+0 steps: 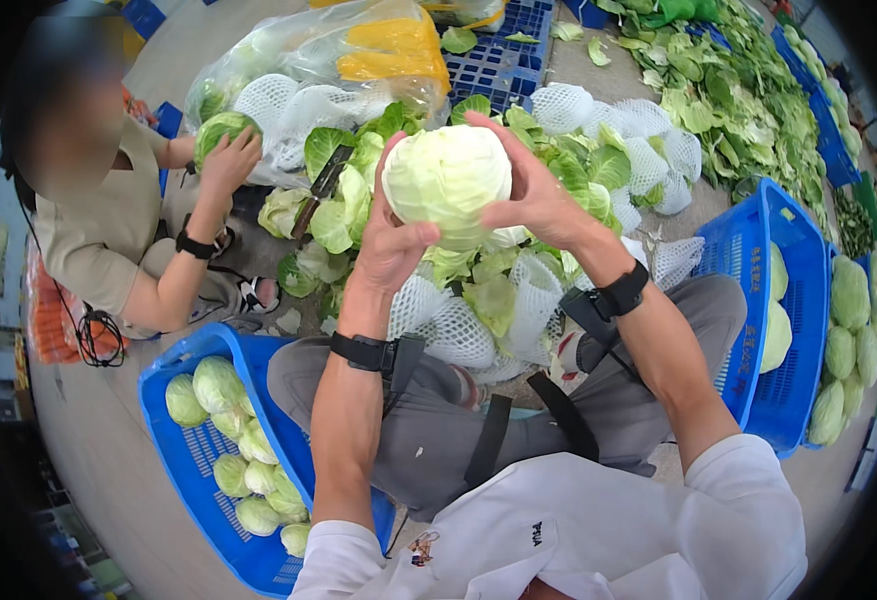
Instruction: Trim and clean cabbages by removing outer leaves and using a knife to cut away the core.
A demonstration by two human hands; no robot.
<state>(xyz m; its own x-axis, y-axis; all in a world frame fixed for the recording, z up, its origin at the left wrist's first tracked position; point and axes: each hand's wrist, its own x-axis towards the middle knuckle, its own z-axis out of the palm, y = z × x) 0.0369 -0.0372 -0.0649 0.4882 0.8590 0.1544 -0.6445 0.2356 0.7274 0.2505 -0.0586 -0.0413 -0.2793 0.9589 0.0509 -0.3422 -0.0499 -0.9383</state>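
two held cabbages, one dark knife, one co-worker

The left hand and right hand hold a pale green cabbage between them, above loose cabbage leaves and white foam-net sleeves; a knife lies on leaves to the left; a left blue crate and a right blue crate contain cabbages; at upper left, a co-worker's hand holds a greener cabbage near a clear-and-yellow plastic bag.
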